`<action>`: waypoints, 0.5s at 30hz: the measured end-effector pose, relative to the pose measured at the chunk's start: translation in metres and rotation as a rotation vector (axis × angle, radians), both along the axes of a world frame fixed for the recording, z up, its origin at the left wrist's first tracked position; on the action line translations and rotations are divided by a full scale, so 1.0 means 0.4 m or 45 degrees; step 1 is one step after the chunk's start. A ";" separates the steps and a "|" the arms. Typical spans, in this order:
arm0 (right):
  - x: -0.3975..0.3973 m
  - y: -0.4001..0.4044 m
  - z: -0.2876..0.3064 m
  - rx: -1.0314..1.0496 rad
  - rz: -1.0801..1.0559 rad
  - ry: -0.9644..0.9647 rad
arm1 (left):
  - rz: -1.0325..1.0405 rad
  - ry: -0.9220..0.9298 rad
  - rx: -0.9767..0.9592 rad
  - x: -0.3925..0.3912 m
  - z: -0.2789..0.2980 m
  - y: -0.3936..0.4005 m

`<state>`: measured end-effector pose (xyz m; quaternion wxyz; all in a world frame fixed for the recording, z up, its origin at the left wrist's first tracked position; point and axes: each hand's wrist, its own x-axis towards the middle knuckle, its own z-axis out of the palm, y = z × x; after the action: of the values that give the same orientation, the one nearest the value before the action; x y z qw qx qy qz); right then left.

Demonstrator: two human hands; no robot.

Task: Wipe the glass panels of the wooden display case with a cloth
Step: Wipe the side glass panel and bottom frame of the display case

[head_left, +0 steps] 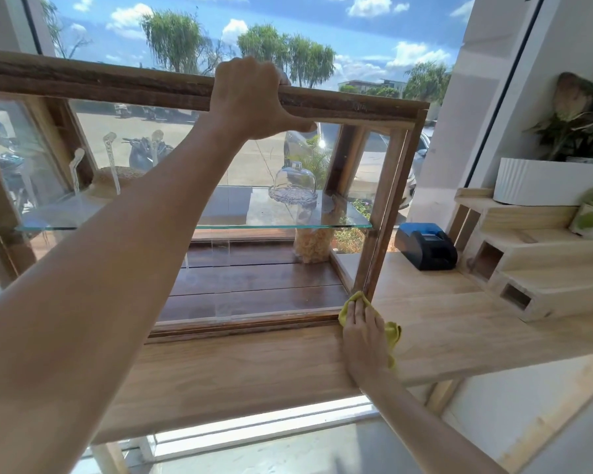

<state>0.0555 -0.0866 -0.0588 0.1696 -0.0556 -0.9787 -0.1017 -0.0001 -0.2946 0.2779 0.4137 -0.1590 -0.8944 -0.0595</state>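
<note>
The left hand (250,97) grips the top rail of the wooden display case (83,82), fingers curled over it. The right hand (363,331) presses a yellow cloth (392,331) flat at the case's lower right corner, on the wooden counter (254,371). A glass dome (293,181) sits on the glass shelf (271,213) inside.

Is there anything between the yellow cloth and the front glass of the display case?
Nothing visible. The right hand presses the yellow cloth at the display case front's lower right corner. The left hand grips the top rail, above the pane.
</note>
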 end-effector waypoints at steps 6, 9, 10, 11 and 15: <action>-0.006 -0.018 -0.016 -0.165 -0.038 -0.072 | 0.015 0.010 -0.028 -0.003 0.000 0.003; -0.012 -0.019 -0.010 -0.278 -0.028 -0.023 | 0.021 0.003 -0.028 -0.004 0.000 0.003; -0.011 -0.017 -0.004 -0.317 -0.010 -0.022 | 0.023 -0.006 -0.029 -0.003 0.001 0.003; -0.009 -0.015 0.001 -0.347 0.016 -0.032 | 0.024 -0.014 -0.031 -0.003 0.001 0.003; 0.011 -0.043 0.005 -0.397 0.181 -0.036 | 0.013 -0.005 -0.035 -0.006 0.001 0.004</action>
<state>0.0599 -0.1036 -0.0567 0.1520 -0.0105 -0.9863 0.0630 -0.0027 -0.2929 0.2783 0.4099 -0.1602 -0.8968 -0.0454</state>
